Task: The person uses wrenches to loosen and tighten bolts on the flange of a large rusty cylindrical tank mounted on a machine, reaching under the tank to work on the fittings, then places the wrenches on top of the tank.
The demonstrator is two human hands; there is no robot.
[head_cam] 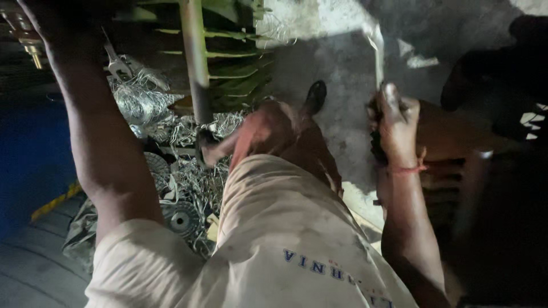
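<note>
The right hand (397,122) is clenched around a thin pale metal strip (377,51), whose long axis runs straight up and away from the fist, slightly blurred. The left hand is out of view above its raised forearm (105,142), so its hold cannot be told. Tangled wire scrap (142,102) lies well left of the grip, beyond the bent knee (268,128)

The rough grey concrete floor (342,85) carries a tangled heap of silvery wire scraps (171,148) spread around the base of an upright metal post (197,68), with round wire brush wheels (181,217) lying on the near side of that post.
</note>
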